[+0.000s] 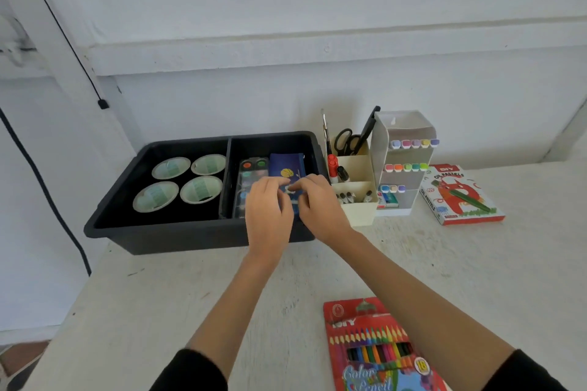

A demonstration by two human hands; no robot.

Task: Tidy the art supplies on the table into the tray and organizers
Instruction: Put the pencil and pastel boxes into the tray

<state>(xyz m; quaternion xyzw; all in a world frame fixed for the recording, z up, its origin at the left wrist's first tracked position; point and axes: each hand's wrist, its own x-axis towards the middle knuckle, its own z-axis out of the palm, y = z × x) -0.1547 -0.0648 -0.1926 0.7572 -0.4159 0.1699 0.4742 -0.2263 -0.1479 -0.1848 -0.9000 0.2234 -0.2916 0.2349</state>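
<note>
A black two-part tray (165,236) stands at the table's back left. Its left compartment holds several white paint cups (171,167). In the right compartment lie a watercolour palette (251,168) and a blue box (287,167) with a yellow circle on it. My left hand (268,211) and my right hand (319,206) are both over that right compartment, fingers curled on the near part of the blue box, which they partly hide. A red box of colour pencils (378,349) lies near the front edge. An oil pastels box (460,195) lies at the right.
A cream desk organizer (357,211) with scissors (344,140), a brush, a glue stick and small tubes stands right of the tray. Beside it is a white tiered marker holder (405,152) with pastel markers. A black cable (47,187) hangs left of the table.
</note>
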